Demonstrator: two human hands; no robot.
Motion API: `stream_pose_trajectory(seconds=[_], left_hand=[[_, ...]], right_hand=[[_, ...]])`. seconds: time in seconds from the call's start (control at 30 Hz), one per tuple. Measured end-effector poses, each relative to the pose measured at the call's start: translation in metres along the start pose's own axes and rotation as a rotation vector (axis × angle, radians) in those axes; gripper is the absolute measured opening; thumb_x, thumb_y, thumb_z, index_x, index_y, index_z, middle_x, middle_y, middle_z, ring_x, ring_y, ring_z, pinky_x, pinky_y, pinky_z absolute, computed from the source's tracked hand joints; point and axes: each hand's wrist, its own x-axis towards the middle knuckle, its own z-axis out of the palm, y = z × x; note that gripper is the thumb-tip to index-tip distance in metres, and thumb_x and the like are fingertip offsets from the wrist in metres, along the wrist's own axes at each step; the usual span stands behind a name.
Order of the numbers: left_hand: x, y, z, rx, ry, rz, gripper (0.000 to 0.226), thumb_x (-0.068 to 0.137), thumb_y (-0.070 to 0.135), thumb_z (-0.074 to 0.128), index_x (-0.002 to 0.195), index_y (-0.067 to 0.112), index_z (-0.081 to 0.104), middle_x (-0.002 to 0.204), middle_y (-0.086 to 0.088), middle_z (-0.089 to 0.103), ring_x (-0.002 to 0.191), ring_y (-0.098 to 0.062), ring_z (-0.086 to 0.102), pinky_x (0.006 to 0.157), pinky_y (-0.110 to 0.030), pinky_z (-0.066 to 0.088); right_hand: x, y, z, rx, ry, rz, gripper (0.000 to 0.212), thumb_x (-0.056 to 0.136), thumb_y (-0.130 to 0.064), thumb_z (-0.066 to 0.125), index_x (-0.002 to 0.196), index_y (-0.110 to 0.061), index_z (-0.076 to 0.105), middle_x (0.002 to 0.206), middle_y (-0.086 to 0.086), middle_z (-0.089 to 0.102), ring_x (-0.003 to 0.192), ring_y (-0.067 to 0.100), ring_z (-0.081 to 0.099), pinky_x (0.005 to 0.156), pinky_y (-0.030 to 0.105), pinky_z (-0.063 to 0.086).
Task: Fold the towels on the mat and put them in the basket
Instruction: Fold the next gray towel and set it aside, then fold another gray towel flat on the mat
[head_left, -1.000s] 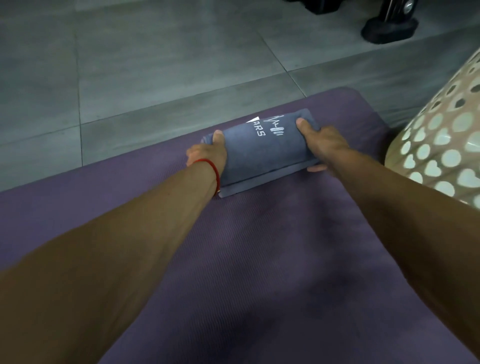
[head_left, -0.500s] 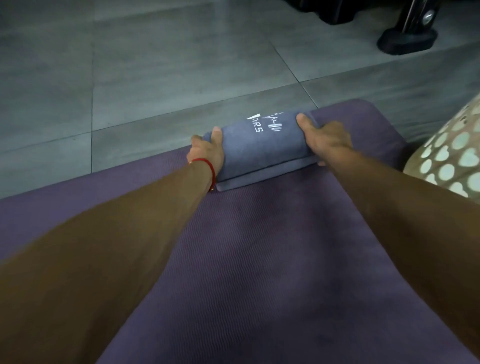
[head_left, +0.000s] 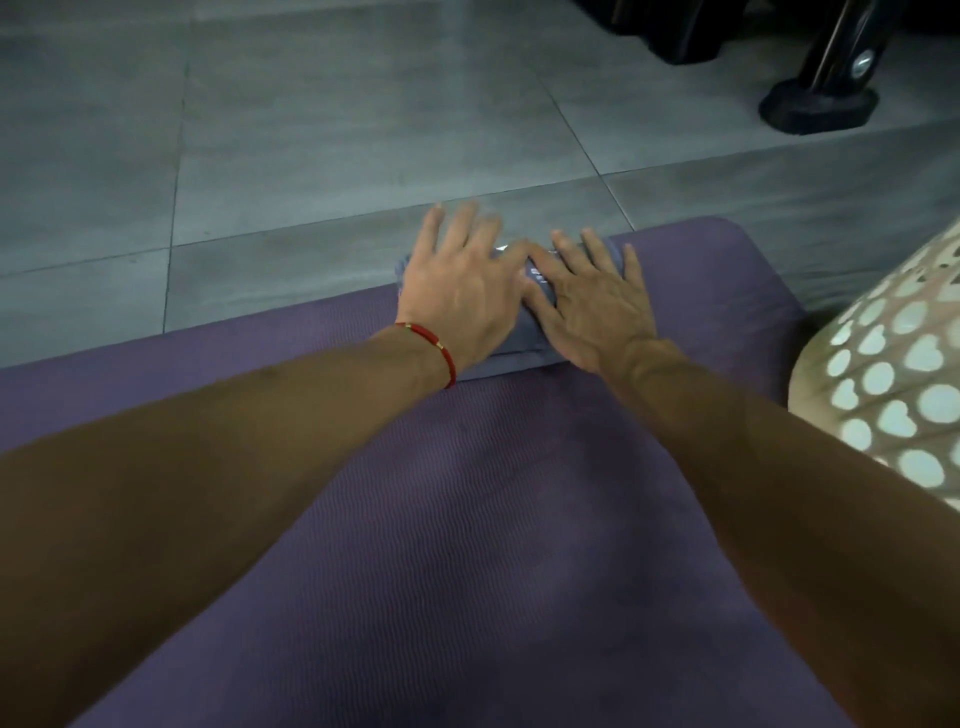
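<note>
Two hands lie flat on a folded grey-blue towel (head_left: 511, 358) near the far edge of a purple mat (head_left: 467, 519). The left hand (head_left: 460, 291) covers the towel's left part, palm down, fingers straight and spread, its fingertips reaching past the mat's far edge over the grey tiled floor (head_left: 311, 130); they look blurred, so exactly where they touch is hard to say. A red cord bracelet (head_left: 441, 353) circles the left wrist. The right hand (head_left: 597, 296) presses on the towel's right part, also palm down with fingers straight and slightly fanned, and its thumb sits just beside the left hand's thumb. Between the two hands a small patch of white print on the towel shows, too hidden to read. A thin lower layer of the towel sticks out toward the person under the wrists. At the right edge stands a pale basket (head_left: 893, 374) with heart-shaped cutouts, beside the mat. A dark stand base (head_left: 818, 106) rests on the floor at top right.
</note>
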Motion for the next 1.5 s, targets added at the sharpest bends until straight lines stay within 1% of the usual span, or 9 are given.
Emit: stream_pose_trajectory(seconds=[0.1,0.3,0.47,0.7,0.87,1.0,1.13,1.27,1.5], left_hand=[[-0.020,0.006,0.016,-0.064,-0.145,-0.113,0.063,0.100,0.058,0.009,0.151,0.027,0.029,0.151,-0.011,0.039,0.137,-0.033,0.036,0.114,-0.056,0.024],[-0.020,0.004,0.023,-0.139,-0.170,-0.162,0.063,0.095,0.063,0.012,0.153,0.037,0.019,0.155,-0.005,0.033,0.139,-0.029,0.033,0.109,-0.066,0.025],[-0.021,0.001,0.026,-0.133,-0.168,-0.132,0.066,0.095,0.066,0.012,0.153,0.035,0.018,0.154,-0.005,0.032,0.140,-0.029,0.032,0.108,-0.066,0.025],[-0.011,-0.001,0.003,-0.076,-0.326,-0.090,0.073,0.091,0.070,0.000,0.156,0.036,-0.001,0.165,-0.007,0.007,0.151,-0.035,0.002,0.112,-0.071,0.006],[-0.023,-0.024,-0.048,-0.059,-0.296,-0.045,0.070,0.095,0.066,0.012,0.157,0.032,0.006,0.165,-0.011,0.003,0.151,-0.035,-0.003,0.117,-0.064,0.003],[-0.087,-0.051,-0.105,-0.046,-0.263,-0.035,0.073,0.093,0.062,0.012,0.154,0.024,0.023,0.160,-0.017,0.019,0.147,-0.038,0.017,0.115,-0.060,0.020],[-0.188,-0.074,-0.196,-0.120,-0.361,-0.113,0.079,0.085,0.063,0.012,0.148,0.021,0.034,0.149,-0.013,0.038,0.134,-0.034,0.039,0.105,-0.051,0.039],[-0.291,-0.105,-0.285,-0.175,-0.477,-0.290,0.062,0.088,0.055,0.038,0.144,0.027,0.038,0.146,-0.002,0.041,0.134,-0.026,0.038,0.106,-0.043,0.039],[-0.474,-0.189,-0.421,-0.210,-0.663,-0.668,0.068,0.072,0.057,0.043,0.132,0.026,0.052,0.133,-0.012,0.054,0.125,-0.033,0.050,0.105,-0.043,0.041]], right_hand=[[0.000,0.004,0.002,0.068,-0.015,-0.029,0.065,0.096,-0.067,0.008,0.154,-0.041,0.019,0.165,-0.007,0.018,0.154,0.022,0.006,0.122,0.057,0.008],[0.004,0.018,0.004,0.219,-0.022,-0.034,0.063,0.099,-0.064,0.025,0.156,-0.037,0.022,0.166,-0.005,0.019,0.154,0.020,0.009,0.122,0.049,0.017],[0.000,0.015,0.002,0.120,-0.003,-0.056,0.066,0.098,-0.065,0.018,0.156,-0.036,0.020,0.163,-0.003,0.022,0.152,0.021,0.013,0.119,0.053,0.023],[-0.004,0.006,-0.028,-0.022,-0.048,-0.049,0.067,0.100,-0.066,0.011,0.159,-0.036,-0.001,0.168,-0.002,-0.006,0.154,0.025,-0.013,0.118,0.064,-0.004],[-0.059,0.004,-0.059,0.064,0.096,0.030,0.062,0.100,-0.055,0.017,0.157,-0.031,0.023,0.164,0.014,0.016,0.151,0.037,0.015,0.117,0.065,0.015],[-0.132,-0.010,-0.075,0.043,0.067,-0.005,0.060,0.099,-0.048,0.024,0.152,-0.023,0.036,0.157,0.018,0.032,0.140,0.037,0.038,0.111,0.061,0.032],[-0.201,-0.068,-0.107,0.091,-0.084,-0.039,0.066,0.094,-0.052,0.024,0.153,-0.025,0.035,0.156,0.016,0.035,0.136,0.036,0.043,0.108,0.057,0.038],[-0.245,-0.157,-0.162,0.094,-0.218,-0.156,0.059,0.097,-0.046,0.039,0.152,-0.025,0.033,0.159,0.007,0.026,0.145,0.027,0.029,0.117,0.061,0.018],[-0.289,-0.343,-0.299,0.003,-0.452,-0.719,0.053,0.101,-0.041,0.048,0.150,-0.024,0.036,0.149,0.005,0.041,0.138,0.025,0.042,0.111,0.032,0.034]])
